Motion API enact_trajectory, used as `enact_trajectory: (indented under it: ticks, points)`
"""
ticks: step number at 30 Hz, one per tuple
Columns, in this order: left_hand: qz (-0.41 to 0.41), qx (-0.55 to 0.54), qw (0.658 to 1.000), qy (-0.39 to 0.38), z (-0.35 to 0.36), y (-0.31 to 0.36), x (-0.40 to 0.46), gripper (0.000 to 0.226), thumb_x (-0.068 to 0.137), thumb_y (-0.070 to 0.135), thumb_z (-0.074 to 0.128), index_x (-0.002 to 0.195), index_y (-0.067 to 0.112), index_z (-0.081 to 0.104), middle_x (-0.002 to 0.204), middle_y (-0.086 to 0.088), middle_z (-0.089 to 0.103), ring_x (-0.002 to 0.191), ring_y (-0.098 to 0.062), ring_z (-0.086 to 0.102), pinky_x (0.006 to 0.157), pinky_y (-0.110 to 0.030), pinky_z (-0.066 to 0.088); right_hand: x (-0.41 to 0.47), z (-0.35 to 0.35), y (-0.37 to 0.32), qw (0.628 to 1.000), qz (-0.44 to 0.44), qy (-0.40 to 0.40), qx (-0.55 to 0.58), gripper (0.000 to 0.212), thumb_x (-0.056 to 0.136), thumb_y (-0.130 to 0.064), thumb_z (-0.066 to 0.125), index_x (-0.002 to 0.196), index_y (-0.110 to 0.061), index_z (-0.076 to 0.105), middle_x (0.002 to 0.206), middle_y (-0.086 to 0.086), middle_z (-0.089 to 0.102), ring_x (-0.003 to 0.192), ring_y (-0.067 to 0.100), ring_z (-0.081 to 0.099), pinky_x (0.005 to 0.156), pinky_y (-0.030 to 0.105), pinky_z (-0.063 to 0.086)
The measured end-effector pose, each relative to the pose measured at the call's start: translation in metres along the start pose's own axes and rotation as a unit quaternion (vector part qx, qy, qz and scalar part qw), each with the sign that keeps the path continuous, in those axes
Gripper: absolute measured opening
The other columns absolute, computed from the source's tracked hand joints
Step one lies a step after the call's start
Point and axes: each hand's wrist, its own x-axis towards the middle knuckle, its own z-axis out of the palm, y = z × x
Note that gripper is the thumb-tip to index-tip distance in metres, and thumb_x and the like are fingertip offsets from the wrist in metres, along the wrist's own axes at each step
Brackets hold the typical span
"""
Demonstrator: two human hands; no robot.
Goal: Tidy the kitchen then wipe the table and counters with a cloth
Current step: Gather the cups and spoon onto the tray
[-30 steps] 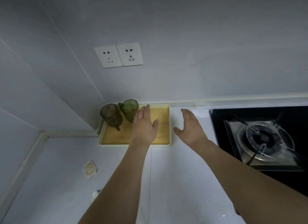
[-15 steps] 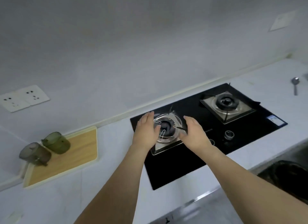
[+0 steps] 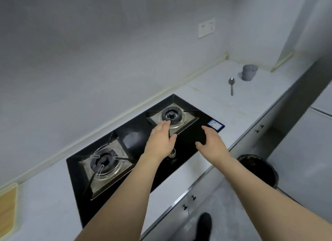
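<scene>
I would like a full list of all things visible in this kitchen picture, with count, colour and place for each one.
black glass gas hob: one, black, set in the counter
round gas burners: two, dark, on the hob
white stone counter: one, white, along the wall
metal spoon: one, silver, on the counter beyond the hob
grey plastic cup: one, grey, far corner
white wall socket: one, white, wall
wooden tray: one, tan, left edge
black bin: one, on the floor
left hand: open, above the hob
right hand: open, above the hob
</scene>
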Motion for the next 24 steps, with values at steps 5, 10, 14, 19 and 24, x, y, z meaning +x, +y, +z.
enact_trajectory:
  ticks: [5,10,14,19,24]
  points:
    - [0.029,-0.028,0.999,-0.026,0.058,0.057,0.088,0.057,0.098,0.031,0.051,0.148,0.015,0.031,0.154,-0.003,0.031,0.141,-0.022,0.029,0.114,-0.038,0.031,0.064,-0.051,0.061,0.999,0.038,0.011,-0.007,0.063,0.092,-0.02,0.058,0.147,-0.01,0.03,0.151,0.007,0.035,0.138,0.021,0.033,0.11,0.027,0.027]
    - [0.039,-0.057,0.996,-0.06,0.104,0.119,0.181,0.058,0.099,0.029,0.049,0.15,0.011,0.029,0.156,-0.006,0.028,0.143,-0.021,0.026,0.117,-0.037,0.024,0.128,-0.116,0.115,0.996,0.081,0.009,-0.027,0.065,0.094,-0.019,0.055,0.149,-0.009,0.025,0.155,0.007,0.027,0.142,0.019,0.025,0.113,0.024,0.018]
    - [0.062,-0.082,0.991,-0.08,0.134,0.177,0.237,0.058,0.1,0.028,0.046,0.151,0.011,0.026,0.157,-0.006,0.025,0.144,-0.019,0.022,0.117,-0.03,0.017,0.168,-0.168,0.154,0.994,0.102,0.035,-0.023,0.064,0.094,-0.019,0.054,0.15,-0.01,0.025,0.156,0.005,0.026,0.143,0.019,0.024,0.113,0.025,0.018]
    - [0.063,-0.072,0.989,-0.11,0.174,0.241,0.286,0.056,0.1,0.026,0.047,0.15,0.009,0.028,0.156,-0.008,0.028,0.142,-0.02,0.026,0.114,-0.029,0.019,0.207,-0.22,0.213,0.991,0.125,0.041,-0.006,0.064,0.094,-0.02,0.054,0.15,-0.01,0.025,0.156,0.005,0.026,0.142,0.019,0.025,0.115,0.027,0.019]
    - [-0.001,-0.059,0.994,-0.095,0.196,0.288,0.323,0.051,0.1,0.025,0.047,0.147,0.009,0.035,0.152,-0.009,0.033,0.138,-0.022,0.033,0.11,-0.028,0.025,0.252,-0.273,0.262,0.994,0.11,0.018,0.016,0.064,0.096,-0.023,0.053,0.151,-0.011,0.023,0.157,0.003,0.024,0.142,0.019,0.026,0.116,0.029,0.021]
